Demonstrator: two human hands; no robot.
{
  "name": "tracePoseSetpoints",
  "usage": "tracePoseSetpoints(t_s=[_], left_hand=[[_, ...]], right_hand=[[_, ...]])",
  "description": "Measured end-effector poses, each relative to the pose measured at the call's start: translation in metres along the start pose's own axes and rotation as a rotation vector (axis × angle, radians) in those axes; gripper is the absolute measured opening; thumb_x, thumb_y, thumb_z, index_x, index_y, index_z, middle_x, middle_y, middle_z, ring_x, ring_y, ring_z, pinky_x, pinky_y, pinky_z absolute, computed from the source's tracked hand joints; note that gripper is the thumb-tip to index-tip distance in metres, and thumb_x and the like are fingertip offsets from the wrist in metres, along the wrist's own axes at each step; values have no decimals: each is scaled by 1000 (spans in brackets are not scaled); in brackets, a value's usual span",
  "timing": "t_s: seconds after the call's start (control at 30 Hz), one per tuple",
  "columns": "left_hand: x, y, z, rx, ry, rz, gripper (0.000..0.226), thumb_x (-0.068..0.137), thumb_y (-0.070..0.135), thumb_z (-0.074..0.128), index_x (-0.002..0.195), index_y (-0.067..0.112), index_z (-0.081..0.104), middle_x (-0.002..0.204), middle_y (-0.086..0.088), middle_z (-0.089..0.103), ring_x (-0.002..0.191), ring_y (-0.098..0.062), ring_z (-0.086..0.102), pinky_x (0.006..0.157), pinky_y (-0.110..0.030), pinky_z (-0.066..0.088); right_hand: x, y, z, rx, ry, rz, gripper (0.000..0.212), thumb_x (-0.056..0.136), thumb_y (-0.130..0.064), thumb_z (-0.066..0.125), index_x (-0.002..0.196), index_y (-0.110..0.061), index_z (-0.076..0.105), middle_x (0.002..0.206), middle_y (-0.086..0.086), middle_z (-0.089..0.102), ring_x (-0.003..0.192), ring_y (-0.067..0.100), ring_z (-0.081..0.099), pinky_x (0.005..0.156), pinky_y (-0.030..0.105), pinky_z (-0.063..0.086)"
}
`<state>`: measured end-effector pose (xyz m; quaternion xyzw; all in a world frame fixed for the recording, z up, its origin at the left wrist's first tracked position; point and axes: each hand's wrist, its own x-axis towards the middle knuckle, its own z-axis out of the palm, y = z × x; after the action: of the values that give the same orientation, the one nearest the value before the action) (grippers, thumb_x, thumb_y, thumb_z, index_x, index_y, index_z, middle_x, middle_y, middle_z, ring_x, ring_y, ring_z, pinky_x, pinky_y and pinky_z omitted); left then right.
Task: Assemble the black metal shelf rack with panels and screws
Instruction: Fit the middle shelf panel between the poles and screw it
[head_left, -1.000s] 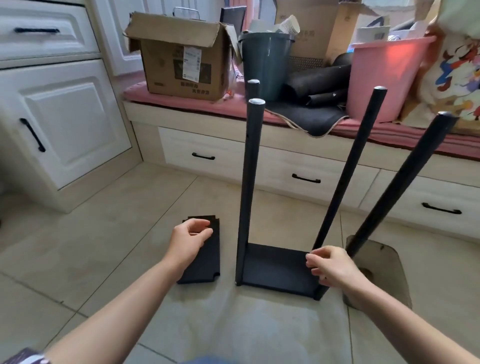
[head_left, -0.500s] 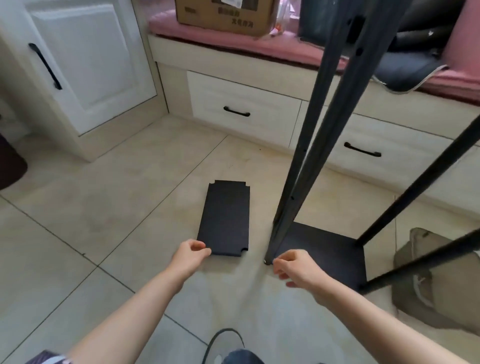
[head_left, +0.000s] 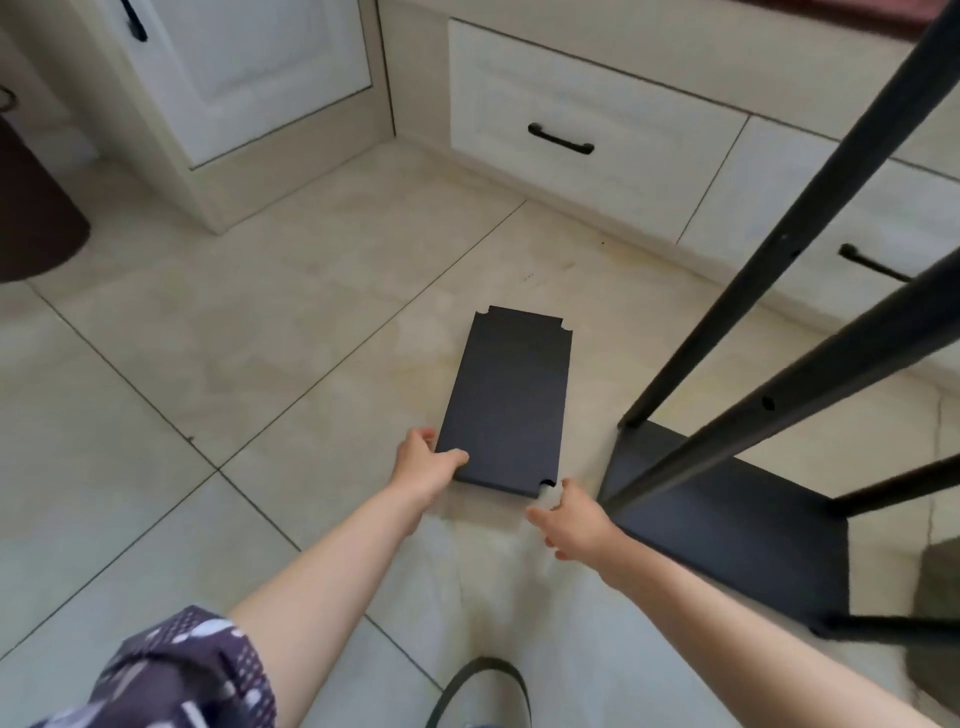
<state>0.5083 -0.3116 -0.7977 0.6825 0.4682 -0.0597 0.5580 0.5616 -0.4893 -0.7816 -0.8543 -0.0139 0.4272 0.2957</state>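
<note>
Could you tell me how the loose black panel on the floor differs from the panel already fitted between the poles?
The loose panel lies free on the floor tiles, while the fitted panel has black poles rising from its corners.
The loose panel's notched corners are bare; the fitted panel's corners are taken up by poles.
The left hand grips the loose panel's near corner; no hand touches the fitted panel, and the right hand is between them.
Both are flat, matte black rectangles.

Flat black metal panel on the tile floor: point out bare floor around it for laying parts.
Bare tile floor runs left of the flat black metal panel, toward the white cabinet. Crowded right: the black rack frame stands close beside it.
</note>
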Motion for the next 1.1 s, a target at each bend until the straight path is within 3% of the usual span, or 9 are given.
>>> tracePoseSetpoints(t_s=[0.13,0.27,0.37,0.57,0.67,0.8,0.9,1.0,1.1], left_hand=[[11,1,4,11,17,-10,60,90,12,64,146,7,44,145,-10,53,131,-28,52,111,-39,41],[14,1,8,-24,21,-3,37,90,8,60,127,10,61,132,-9,64,119,-29,60,106,-38,46],[15,-2,9,-34,46,5,45,91,10,59,135,8,58,131,-8,64,119,-29,59,105,-39,47],[16,-9,1,-170,105,10,33,93,12,60,126,13,55,125,-9,64,112,-31,62,102,-48,50],[13,-12,-5,-317,39,-16,45,94,13,66,136,11,51,123,-13,65,101,-27,67,89,-41,57],[-1,-9,-13,-516,-26,-55,56,91,2,70,142,5,47,117,-13,67,89,-20,69,71,-28,55],[-16,-7,-16,-620,-80,-56,54,91,1,68,142,4,50,124,-10,69,90,-20,69,74,-28,53],[-36,-13,-21,-652,-130,-34,49,89,4,71,135,11,59,117,-3,74,87,-16,71,76,-28,53],[-59,-15,-31,-644,-188,-21,38,87,9,72,124,16,68,112,0,76,80,-9,73,73,-26,51]], right_hand=[[15,-3,3,157,-21,68,41,98,-29,56,128,-12,34,122,14,56,108,29,62,88,39,56],[23,-3,6,329,-42,82,29,98,-28,57,122,-16,45,126,11,56,115,29,59,90,37,55],[24,-5,7,427,-34,82,34,98,-30,58,126,-14,49,124,6,56,110,27,61,90,36,56],[16,-8,7,574,39,110,34,94,-32,64,117,-10,50,114,3,58,98,22,67,83,41,60],[5,-14,6,777,5,109,15,95,-20,64,99,-12,52,104,3,63,90,24,73,84,45,59],[-9,-23,-1,863,2,49,6,99,-11,56,103,-13,52,107,8,66,80,24,76,80,45,60],[-24,-25,-11,872,3,-12,9,100,-10,53,108,-11,51,111,12,66,80,27,76,69,38,60],[-47,-24,-19,821,-5,-77,20,100,-10,54,117,-6,45,113,15,65,80,28,76,67,36,61],[-74,-25,-33,777,-10,-122,21,98,-11,57,108,-9,39,112,19,62,77,28,75,60,31,61]])
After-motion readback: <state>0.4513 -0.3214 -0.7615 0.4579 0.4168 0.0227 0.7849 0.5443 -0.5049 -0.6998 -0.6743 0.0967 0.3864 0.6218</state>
